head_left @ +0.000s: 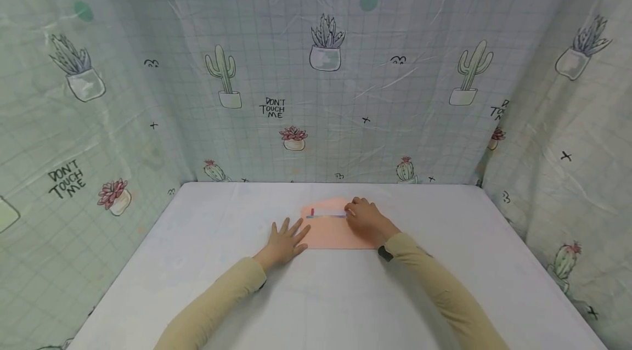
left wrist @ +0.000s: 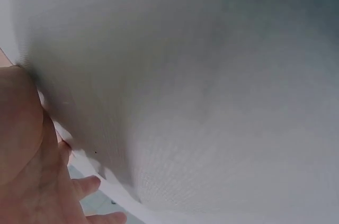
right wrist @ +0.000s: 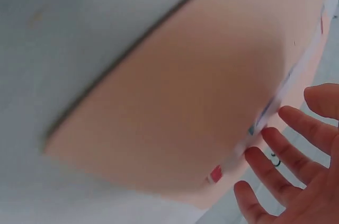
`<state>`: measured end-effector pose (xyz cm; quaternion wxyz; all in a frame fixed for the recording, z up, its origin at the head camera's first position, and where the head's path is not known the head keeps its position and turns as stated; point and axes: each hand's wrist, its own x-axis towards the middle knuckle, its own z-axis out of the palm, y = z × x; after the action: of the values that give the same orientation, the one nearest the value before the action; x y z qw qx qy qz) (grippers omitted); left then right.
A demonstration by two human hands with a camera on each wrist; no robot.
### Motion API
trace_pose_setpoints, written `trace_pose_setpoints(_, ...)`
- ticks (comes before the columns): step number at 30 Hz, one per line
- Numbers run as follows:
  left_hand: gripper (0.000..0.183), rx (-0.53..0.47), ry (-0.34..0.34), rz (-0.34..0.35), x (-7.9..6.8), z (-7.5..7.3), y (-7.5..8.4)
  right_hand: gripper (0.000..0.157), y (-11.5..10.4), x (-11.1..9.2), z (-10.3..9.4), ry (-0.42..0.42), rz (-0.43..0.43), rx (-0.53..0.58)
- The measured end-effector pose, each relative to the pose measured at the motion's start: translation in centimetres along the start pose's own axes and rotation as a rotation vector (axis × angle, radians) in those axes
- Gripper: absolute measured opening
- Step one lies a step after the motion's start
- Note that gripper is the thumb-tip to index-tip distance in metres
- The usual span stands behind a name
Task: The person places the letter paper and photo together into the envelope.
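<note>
A peach envelope [head_left: 328, 235] lies on the white table with its flap [head_left: 328, 203] folded out at the far side. Along the flap fold runs a thin white strip [head_left: 323, 216] with red and blue marks. My left hand [head_left: 285, 241] rests with spread fingers at the envelope's left edge, its fingertips overlapping the paper. My right hand [head_left: 366, 219] is over the right part of the envelope. In the right wrist view, that hand's relaxed, slightly bent fingers [right wrist: 288, 155] have their tips along the strip, near a red mark [right wrist: 215, 173]. Its thumb stands apart from them.
The white table [head_left: 316, 295] extends on all sides of the envelope. A cactus-printed curtain [head_left: 316, 86] hangs behind the table's back edge and along both sides. A dark band [head_left: 384, 253] shows at the right wrist below the sleeve.
</note>
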<state>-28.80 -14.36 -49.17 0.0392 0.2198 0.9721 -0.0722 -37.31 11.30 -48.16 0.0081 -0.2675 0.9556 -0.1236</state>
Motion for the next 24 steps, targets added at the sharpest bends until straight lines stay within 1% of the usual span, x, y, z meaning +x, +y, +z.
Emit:
trace_pose_setpoints(3,0.053,0.018,0.004,-0.002,0.0,-0.1,0.1,0.025,-1.0,0.0,0.2,-0.001,0.011,-0.049)
trace_pose_setpoints(4,0.053,0.025,0.007,-0.003,0.0,-0.1,0.1,0.025,-1.1,0.2,0.4,-0.003,0.012,-0.051)
trace_pose_setpoints(11,0.053,0.032,-0.002,-0.007,-0.1,-0.3,0.3,0.030,-1.9,0.8,1.2,-0.010,-0.012,-0.182)
trace_pose_setpoints(13,0.053,0.038,-0.005,-0.011,-0.1,-0.4,0.4,0.031,-2.1,0.9,1.4,-0.011,-0.023,-0.200)
trace_pose_setpoints(16,0.053,0.059,-0.009,-0.021,-0.2,-0.5,0.4,0.032,-2.6,0.9,1.4,-0.007,-0.038,-0.198)
trace_pose_setpoints(18,0.053,0.071,-0.009,-0.025,-0.2,-0.6,0.4,0.032,-2.8,1.0,1.5,-0.001,-0.042,-0.221)
trace_pose_setpoints(21,0.053,0.065,-0.007,-0.023,-0.4,-0.8,0.5,0.031,-2.9,1.0,1.6,0.009,-0.043,-0.255)
trace_pose_setpoints(24,0.052,0.054,-0.001,-0.023,-0.5,-1.0,0.5,0.030,-2.8,1.1,1.8,0.010,-0.051,-0.266)
